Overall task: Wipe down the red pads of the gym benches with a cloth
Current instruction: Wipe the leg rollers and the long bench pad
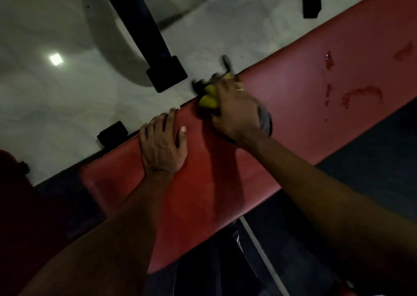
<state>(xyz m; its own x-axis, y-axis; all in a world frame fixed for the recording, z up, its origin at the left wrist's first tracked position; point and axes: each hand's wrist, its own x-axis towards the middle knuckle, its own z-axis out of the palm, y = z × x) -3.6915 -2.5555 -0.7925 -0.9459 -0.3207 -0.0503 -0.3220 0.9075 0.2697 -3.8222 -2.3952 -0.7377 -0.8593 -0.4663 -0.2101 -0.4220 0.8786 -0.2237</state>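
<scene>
Yellow cloth (208, 97): bunched, at the far edge of the red pad (316, 119), mostly hidden under the right hand (234, 112). Bright folds show past the knuckles, blurred.

Right hand: fingers curled round the cloth, bearing down on the pad at its far edge. A grey fold (265, 120) shows on the wrist side; whether it belongs to the same cloth cannot be told.

Left hand (161, 145): just beside the right, nearer the pad's left end, apart from the cloth. Palm down on the pad, fingers laid out flat, tips at the far edge, thumb stretched along the surface. It holds nothing.

Red pad: long, running slantwise across the view, both forearms crossing its near edge. Darker wet-looking streaks (361, 93) lie on it, well to the right of the hands.

Pale glossy floor (56, 106): beyond the far edge, with a black frame bar (144, 31) and a black foot (111, 134) near the left hand.
</scene>
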